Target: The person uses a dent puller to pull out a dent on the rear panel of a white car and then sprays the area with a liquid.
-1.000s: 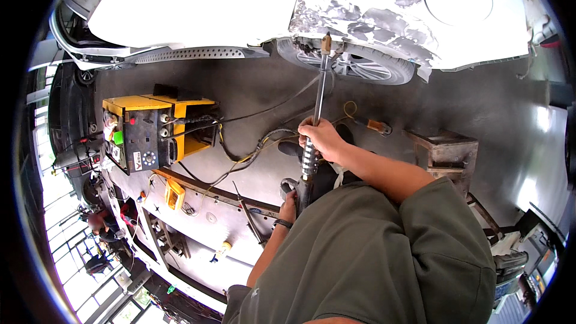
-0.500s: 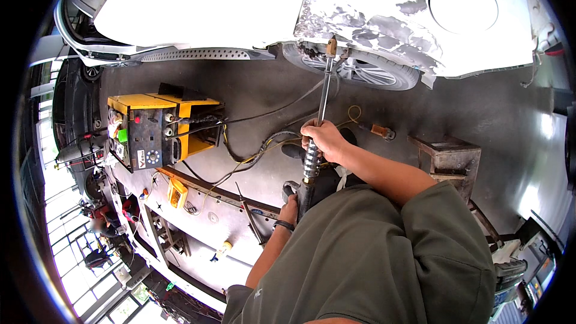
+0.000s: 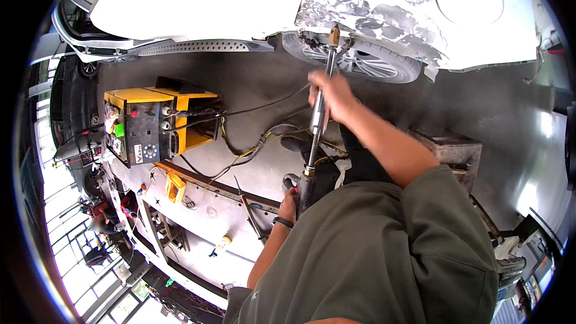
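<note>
Right hand [image 3: 333, 96]: now higher up the slide-hammer rod [image 3: 318, 120], nearer the car panel [image 3: 384, 6].
Blur: hand smeared.

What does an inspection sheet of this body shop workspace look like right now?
Surface: grey concrete floor, metal floor frame.
Job's things: slide-hammer dent puller, tip on the white car's sanded rear panel.
Clutter: yellow welder unit, rusty metal stand.
Hands: right hand grips the puller's shaft; left hand at its lower handle.
Cables: black and yellow leads run from the welder across the floor.
Surroundings: rear wheel, windows at left.
</note>
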A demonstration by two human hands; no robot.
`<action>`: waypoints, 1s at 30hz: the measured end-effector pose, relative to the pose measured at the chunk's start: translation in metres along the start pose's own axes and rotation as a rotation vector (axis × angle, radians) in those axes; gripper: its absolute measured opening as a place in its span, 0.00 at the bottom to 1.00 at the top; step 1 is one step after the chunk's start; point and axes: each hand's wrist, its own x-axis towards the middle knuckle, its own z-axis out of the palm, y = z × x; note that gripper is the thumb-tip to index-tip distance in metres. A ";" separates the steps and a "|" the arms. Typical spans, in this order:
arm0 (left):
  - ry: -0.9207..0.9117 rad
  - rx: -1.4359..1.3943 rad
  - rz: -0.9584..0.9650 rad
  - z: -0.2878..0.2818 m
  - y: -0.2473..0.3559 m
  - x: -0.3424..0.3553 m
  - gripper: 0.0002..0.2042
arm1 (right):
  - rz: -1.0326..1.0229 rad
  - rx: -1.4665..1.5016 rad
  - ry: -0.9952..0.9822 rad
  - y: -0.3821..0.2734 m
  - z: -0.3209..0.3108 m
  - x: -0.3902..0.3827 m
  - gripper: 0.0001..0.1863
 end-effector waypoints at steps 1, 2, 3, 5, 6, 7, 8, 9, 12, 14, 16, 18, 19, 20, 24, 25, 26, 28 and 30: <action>0.001 -0.262 -0.266 0.004 0.026 -0.008 0.29 | 0.028 0.006 -0.028 0.028 0.009 -0.027 0.09; 0.005 -0.263 -0.265 -0.001 0.016 0.000 0.29 | 0.058 0.015 -0.064 0.054 0.022 -0.051 0.09; -0.047 -0.404 -0.362 -0.009 -0.003 0.015 0.29 | 0.044 0.127 -0.029 0.067 0.031 -0.058 0.08; -0.087 -0.498 -0.431 -0.010 -0.005 0.020 0.29 | 0.025 0.234 0.008 0.069 0.032 -0.054 0.08; -0.087 -0.500 -0.428 -0.009 -0.006 0.023 0.29 | 0.082 0.213 -0.047 0.067 0.028 -0.051 0.07; -0.045 -0.503 -0.428 -0.011 -0.007 0.026 0.28 | 0.140 0.195 -0.099 0.066 0.026 -0.048 0.08; -0.002 -0.506 -0.428 -0.011 -0.007 0.028 0.28 | 0.138 0.198 -0.098 0.066 0.025 -0.045 0.08; -0.002 -0.503 -0.427 -0.013 -0.009 0.026 0.28 | 0.084 0.097 -0.085 0.065 0.024 -0.042 0.08; 0.414 -0.392 -0.123 -0.033 -0.033 0.025 0.23 | 0.051 -0.039 -0.061 0.047 0.021 -0.033 0.21; 0.657 -0.720 0.005 -0.018 -0.004 0.007 0.20 | 0.094 0.089 -0.065 0.016 0.018 -0.038 0.24; 0.689 -0.722 0.078 -0.024 -0.002 0.007 0.21 | 0.089 0.133 -0.092 0.006 0.013 -0.030 0.24; 0.515 -0.619 0.034 -0.043 -0.020 0.028 0.22 | 0.073 0.120 -0.062 -0.001 0.020 -0.027 0.23; 0.446 -0.642 -0.046 -0.051 -0.025 0.045 0.25 | 0.044 0.060 -0.065 -0.004 0.025 -0.031 0.21; 0.290 -0.611 -0.073 -0.051 -0.015 0.054 0.25 | 0.043 0.058 -0.058 -0.004 0.023 -0.032 0.21; -0.797 -0.506 -0.846 -0.065 -0.018 0.088 0.28 | 0.061 0.058 -0.041 0.002 0.034 -0.041 0.20; -0.792 -0.466 -0.824 -0.052 -0.019 0.093 0.27 | 0.050 0.042 -0.003 0.000 0.031 -0.041 0.19; -0.803 -0.469 -0.821 -0.044 -0.022 0.093 0.27 | 0.047 0.033 0.002 0.002 0.028 -0.041 0.19; -0.494 -0.391 -0.581 -0.027 -0.030 0.084 0.28 | -0.003 -0.034 0.031 0.012 0.020 -0.037 0.18; 0.181 -0.016 -0.106 -0.020 -0.070 0.077 0.26 | -0.010 -0.023 -0.064 0.011 0.028 -0.033 0.19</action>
